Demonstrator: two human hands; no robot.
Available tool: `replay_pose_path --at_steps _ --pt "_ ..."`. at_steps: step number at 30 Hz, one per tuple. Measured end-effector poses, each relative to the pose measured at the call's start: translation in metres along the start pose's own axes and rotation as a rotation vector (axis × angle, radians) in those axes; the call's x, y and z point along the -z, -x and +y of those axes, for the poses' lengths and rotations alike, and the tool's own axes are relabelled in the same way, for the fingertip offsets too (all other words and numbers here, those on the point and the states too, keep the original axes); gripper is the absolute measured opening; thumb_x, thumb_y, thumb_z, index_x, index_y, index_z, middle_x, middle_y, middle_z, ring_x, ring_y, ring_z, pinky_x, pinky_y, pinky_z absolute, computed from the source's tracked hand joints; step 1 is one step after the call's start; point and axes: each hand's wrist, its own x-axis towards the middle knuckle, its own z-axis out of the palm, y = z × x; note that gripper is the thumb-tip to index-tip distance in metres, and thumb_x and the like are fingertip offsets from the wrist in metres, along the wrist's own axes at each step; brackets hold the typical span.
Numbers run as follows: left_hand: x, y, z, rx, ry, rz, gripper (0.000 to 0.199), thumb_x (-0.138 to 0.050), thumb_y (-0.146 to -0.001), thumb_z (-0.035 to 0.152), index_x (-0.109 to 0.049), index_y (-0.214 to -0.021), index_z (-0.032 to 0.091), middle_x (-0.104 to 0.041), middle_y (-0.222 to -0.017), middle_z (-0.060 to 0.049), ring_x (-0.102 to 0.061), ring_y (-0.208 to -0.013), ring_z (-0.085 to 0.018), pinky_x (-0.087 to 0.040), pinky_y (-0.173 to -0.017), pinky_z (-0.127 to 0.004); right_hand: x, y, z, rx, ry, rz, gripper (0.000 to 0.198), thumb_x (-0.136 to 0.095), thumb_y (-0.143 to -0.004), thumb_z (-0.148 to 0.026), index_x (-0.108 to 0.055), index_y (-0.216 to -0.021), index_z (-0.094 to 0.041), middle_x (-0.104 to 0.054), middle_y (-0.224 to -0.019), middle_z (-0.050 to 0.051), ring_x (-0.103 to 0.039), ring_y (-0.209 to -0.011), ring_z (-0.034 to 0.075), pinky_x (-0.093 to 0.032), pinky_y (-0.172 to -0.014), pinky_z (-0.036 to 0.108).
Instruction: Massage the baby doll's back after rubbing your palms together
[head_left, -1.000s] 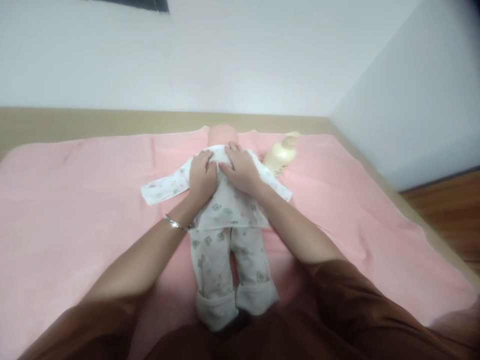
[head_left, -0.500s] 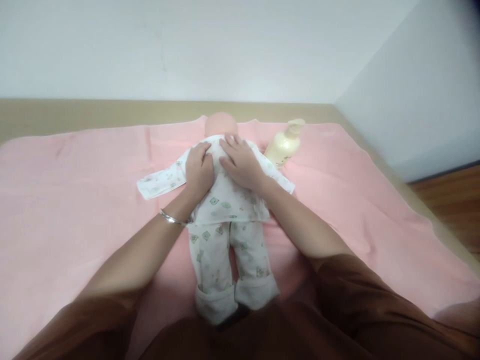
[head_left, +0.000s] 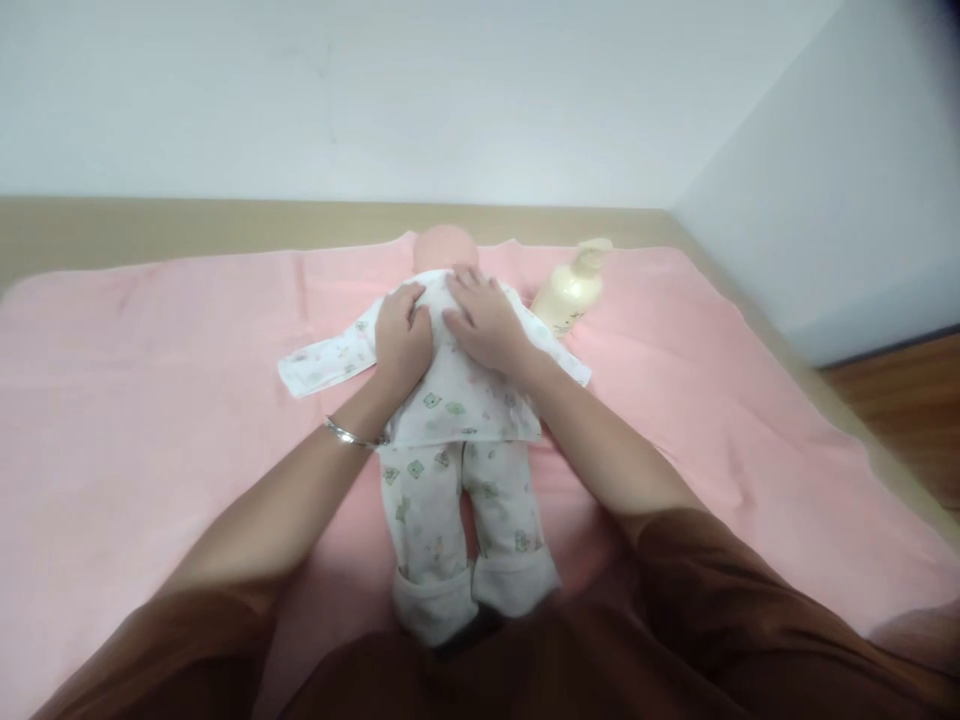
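A baby doll [head_left: 465,395] in a white printed top and trousers lies on a pink cloth [head_left: 187,400], its bare head [head_left: 445,247] pointing away from me. Flat on the left side of its upper body rests my left hand [head_left: 403,335], thumb apart from the fingers. My right hand [head_left: 487,320] lies on the right side, fingers spread and pointing toward the head. Neither hand grasps anything. The trouser cuffs are turned up, and the doll's left-hand sleeve stretches out sideways. A bracelet [head_left: 349,433] circles my left wrist.
A pale yellow pump bottle [head_left: 571,290] leans to the right of the doll, close to its sleeve. Behind the cloth runs the wooden table edge [head_left: 225,225], against a white wall [head_left: 450,100]. Brown wooden floor [head_left: 907,400] shows at the far right.
Almost nothing differs. The whole view has shifted very slightly, and both hands remain on the doll's upper body.
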Motion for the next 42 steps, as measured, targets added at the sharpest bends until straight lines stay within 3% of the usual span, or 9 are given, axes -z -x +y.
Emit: replay_pose_path --at_steps 5,9,15,20,24,28,33,38,42 --pt "-0.001 -0.001 -0.003 -0.008 -0.011 0.012 0.041 -0.045 -0.087 0.023 -0.068 -0.121 0.017 -0.067 -0.135 -0.009 -0.058 -0.131 -0.024 -0.042 -0.122 -0.041 -0.006 0.003 -0.004 -0.117 0.031 0.111 0.060 -0.032 -0.100 -0.029 -0.039 -0.152 0.000 -0.038 -0.162 0.021 -0.032 -0.154 0.035 -0.022 -0.128 0.058" --pt "-0.001 -0.002 -0.006 0.003 0.012 0.014 0.038 -0.046 -0.088 0.025 -0.069 -0.117 0.020 -0.068 -0.133 -0.007 -0.059 -0.128 -0.024 -0.044 -0.120 -0.040 -0.019 0.031 -0.042 -0.016 0.133 0.143 0.060 -0.034 -0.100 -0.026 -0.039 -0.151 0.004 -0.034 -0.162 0.026 -0.030 -0.154 0.037 -0.023 -0.128 0.057" --pt "-0.001 -0.002 -0.006 0.017 0.017 0.022 0.039 -0.044 -0.088 0.024 -0.069 -0.118 0.019 -0.069 -0.133 -0.007 -0.060 -0.127 -0.023 -0.045 -0.119 -0.040 -0.010 0.026 -0.033 0.104 0.100 0.035 0.057 -0.037 -0.096 -0.022 -0.044 -0.151 -0.005 -0.035 -0.164 0.015 -0.026 -0.157 0.029 -0.017 -0.132 0.053" --pt "-0.001 -0.002 -0.004 -0.005 0.001 0.005 0.041 -0.044 -0.087 0.023 -0.067 -0.121 0.019 -0.068 -0.133 -0.007 -0.059 -0.128 -0.023 -0.043 -0.120 -0.038 -0.005 0.006 -0.010 -0.046 0.041 0.061 0.059 -0.039 -0.098 -0.030 -0.041 -0.153 -0.009 -0.034 -0.165 0.015 -0.026 -0.156 0.036 -0.024 -0.127 0.061" --pt "-0.001 -0.002 -0.005 0.012 0.012 0.015 0.038 -0.046 -0.088 0.023 -0.069 -0.117 0.019 -0.069 -0.132 -0.008 -0.060 -0.127 -0.024 -0.045 -0.119 -0.039 -0.018 0.023 -0.037 -0.072 0.130 0.160 0.057 -0.035 -0.100 -0.026 -0.041 -0.153 -0.005 -0.034 -0.164 0.021 -0.028 -0.154 0.041 -0.023 -0.125 0.064" --pt "0.000 -0.002 -0.006 0.013 0.007 0.010 0.038 -0.045 -0.089 0.024 -0.068 -0.119 0.018 -0.069 -0.131 -0.007 -0.061 -0.125 -0.023 -0.047 -0.117 -0.041 -0.020 0.036 -0.055 -0.008 0.178 0.091 0.058 -0.038 -0.098 -0.020 -0.041 -0.152 -0.001 -0.034 -0.164 0.021 -0.026 -0.156 0.038 -0.018 -0.129 0.058" --pt "-0.001 -0.002 0.003 -0.024 -0.161 -0.034 0.044 -0.038 -0.091 0.020 -0.064 -0.126 0.013 -0.065 -0.139 -0.014 -0.057 -0.134 -0.027 -0.042 -0.122 -0.047 -0.004 0.015 -0.025 -0.017 0.077 -0.001 0.054 -0.032 -0.101 -0.025 -0.045 -0.152 -0.017 -0.031 -0.167 0.008 -0.025 -0.157 0.034 -0.020 -0.128 0.060" --pt "-0.006 0.016 0.022 -0.148 -0.295 -0.115 0.061 -0.039 -0.092 0.023 -0.040 -0.150 0.002 -0.037 -0.162 -0.020 -0.029 -0.156 -0.032 -0.022 -0.132 -0.054 0.001 -0.004 0.009 -0.114 0.011 0.005 0.059 -0.029 -0.102 -0.033 -0.037 -0.155 -0.009 -0.030 -0.166 0.016 -0.026 -0.156 0.033 -0.022 -0.127 0.057" --pt "-0.008 0.025 0.028 -0.203 -0.336 -0.164 0.060 -0.033 -0.094 0.023 -0.040 -0.149 -0.001 -0.036 -0.162 -0.023 -0.025 -0.158 -0.032 -0.020 -0.132 -0.056 -0.001 0.001 0.006 -0.195 0.081 0.052 0.061 -0.027 -0.104 -0.035 -0.034 -0.155 -0.002 -0.037 -0.161 0.023 -0.032 -0.153 0.035 -0.026 -0.126 0.057"
